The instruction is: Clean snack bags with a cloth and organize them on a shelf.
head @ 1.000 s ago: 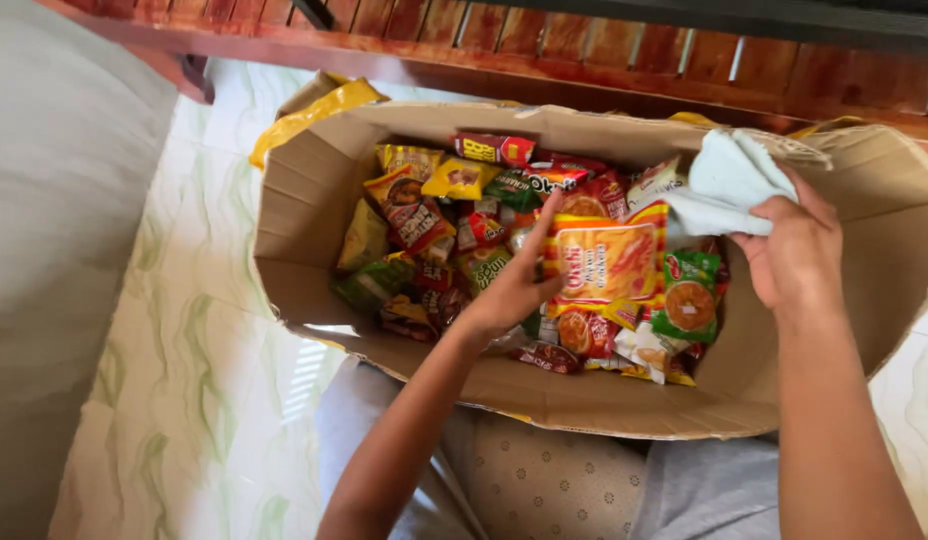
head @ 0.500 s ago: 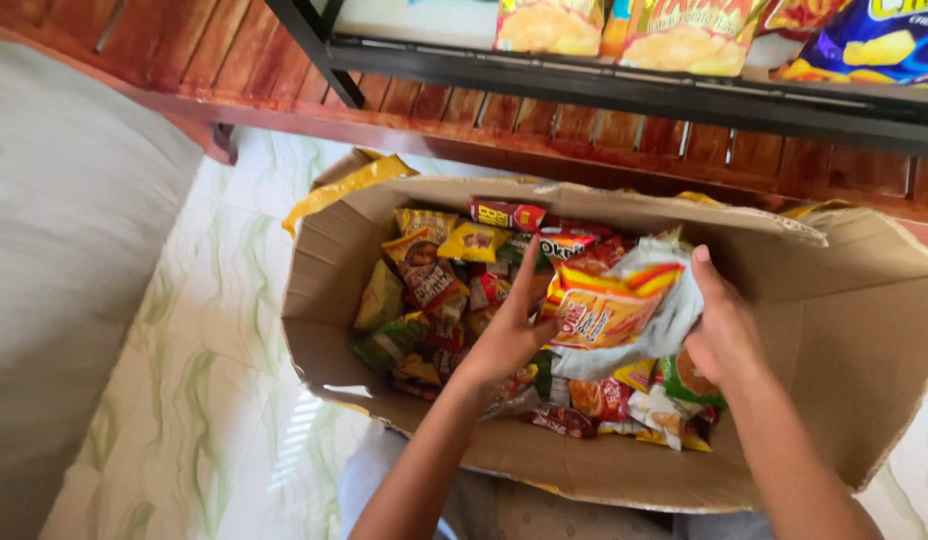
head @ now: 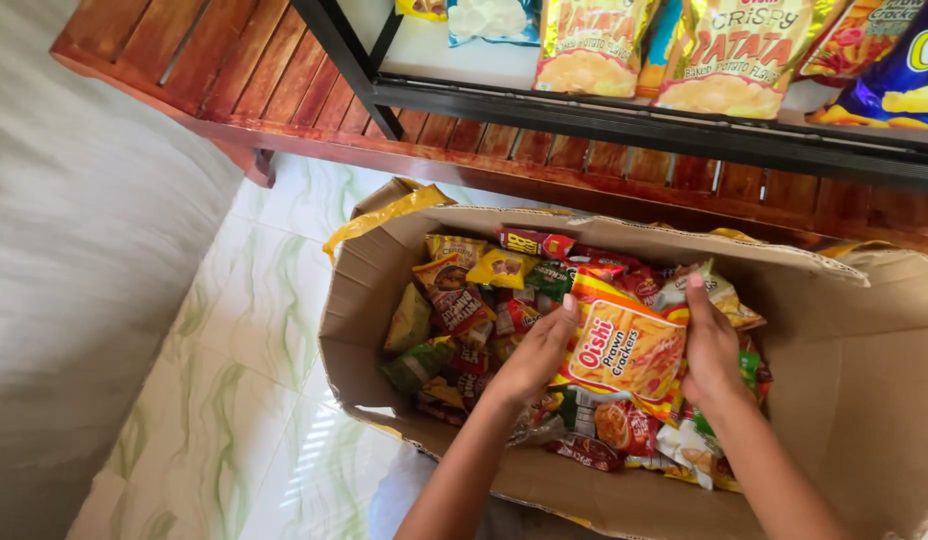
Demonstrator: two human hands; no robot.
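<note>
Orange snack packet (head: 624, 350), yellow-edged with red lettering, held up over the middle of the open cardboard box (head: 864, 400), tilted a bit, face toward the camera. Left hand (head: 536, 357) pressed flat-ish against the packet's left edge, fingers loosely curled, thumb up along the side. Right hand (head: 711, 345) clamped on the right edge, fingers stretched up behind the top corner. So: gripped between both hands, one each side, not resting on anything underneath as far as visible.

Under and around it, a jumbled heap of small snack packets (head: 464, 300) filling the box bottom: reds, yellows, greens, some with biscuit pictures. Strip of yellow tape (head: 384, 215) dangling off the box's back-left flap. Box sitting on a pale floor with green marbling (head: 254, 400).

Behind the box, a reddish wooden slatted bench (head: 284, 80), and over it a black metal shelf (head: 624, 110) lined with big chip bags (head: 594, 45), gold and blue ones standing upright. Left side of the view just a blurry grey wall (head: 74, 270). Forearms coming in from the bottom edge, both bare.
</note>
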